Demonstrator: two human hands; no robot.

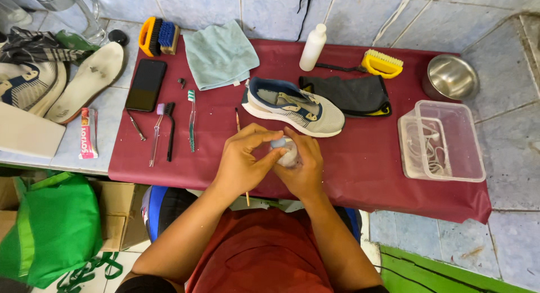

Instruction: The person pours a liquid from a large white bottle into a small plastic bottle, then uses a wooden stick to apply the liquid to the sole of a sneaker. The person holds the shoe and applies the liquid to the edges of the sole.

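Maroon cloth (360, 158), both hands (270, 161) clasping small jar (288, 155)

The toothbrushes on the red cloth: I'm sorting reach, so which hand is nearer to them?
Left. The left hand lies just right of the toothbrushes; the right hand is farther right, holding a small bottle.

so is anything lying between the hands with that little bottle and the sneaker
Nothing visible does. Both hands, left hand and right hand, hold the small bottle just in front of the sneaker; only bare maroon cloth lies between. A thin stick lies beside the left hand, off to the side.
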